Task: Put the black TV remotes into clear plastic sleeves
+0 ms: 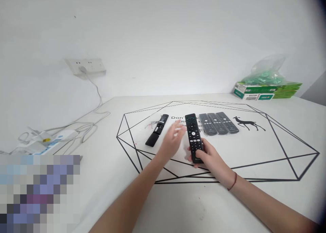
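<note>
In my right hand (203, 153) is a black remote control (193, 128), held by its lower end with the buttons facing up and my thumb on its front. My left hand (174, 138) is just left of this remote, fingers stretched out and slightly blurred, apparently holding nothing. Left of that hand, a second black remote control (163, 120) lies face down on the table with what looks like its battery compartment uncovered. Several more remotes (215, 122), wrapped in clear plastic, lie side by side to the right of the held one.
The white table (229, 206) has black printed lines, lettering and a deer figure. Green and white boxes (254, 90) with a plastic bag (267, 72) on top stand at the back right. Cables and a white power strip (61, 139) lie at left, below a wall socket (89, 66).
</note>
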Demonstrator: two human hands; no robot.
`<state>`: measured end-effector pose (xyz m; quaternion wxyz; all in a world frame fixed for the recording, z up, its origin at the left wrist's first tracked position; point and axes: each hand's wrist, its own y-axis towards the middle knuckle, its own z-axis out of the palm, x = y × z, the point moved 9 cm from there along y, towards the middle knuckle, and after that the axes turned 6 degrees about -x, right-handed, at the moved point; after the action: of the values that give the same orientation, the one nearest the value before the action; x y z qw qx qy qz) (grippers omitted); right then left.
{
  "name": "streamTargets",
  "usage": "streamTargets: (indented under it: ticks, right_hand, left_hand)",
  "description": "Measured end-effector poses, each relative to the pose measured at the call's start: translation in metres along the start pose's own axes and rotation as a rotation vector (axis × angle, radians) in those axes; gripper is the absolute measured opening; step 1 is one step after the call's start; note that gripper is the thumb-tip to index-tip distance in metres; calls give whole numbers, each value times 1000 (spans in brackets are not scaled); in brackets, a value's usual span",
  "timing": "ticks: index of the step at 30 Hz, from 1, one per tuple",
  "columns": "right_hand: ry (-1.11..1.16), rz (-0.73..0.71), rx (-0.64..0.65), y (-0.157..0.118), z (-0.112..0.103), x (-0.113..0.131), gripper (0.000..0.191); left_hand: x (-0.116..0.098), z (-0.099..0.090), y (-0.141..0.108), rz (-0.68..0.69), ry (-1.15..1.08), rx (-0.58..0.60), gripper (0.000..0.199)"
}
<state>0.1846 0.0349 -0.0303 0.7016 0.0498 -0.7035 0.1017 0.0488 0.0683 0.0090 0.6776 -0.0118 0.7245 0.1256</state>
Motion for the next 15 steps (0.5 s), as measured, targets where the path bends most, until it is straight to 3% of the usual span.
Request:
streamTargets:
  ticks: [2,4,6,7,10,15]
  right_hand:
    - [84,99,-20,0,-3,-7,21]
    - [110,123,-34,0,-6,-8,19]
    - [110,130,-34,0,-6,-8,19]
    - [106,135,-30,0,-6,-8,18]
    - [93,152,-14,-1,-5,-9,18]
    - [28,130,3,-1,-3,-8,8]
  left_hand:
    - [-9,-48,19,149,396,-214,38]
    - [-8,-95,32,169,816,-403,35]
    - [8,-135,40,28,1138,-521,36]
    - [21,-147,43,-74,1223,-485,36]
    - [39,-163,46,-127,1287,-451,36]
    - [27,-160,49,74,1154,-514,35]
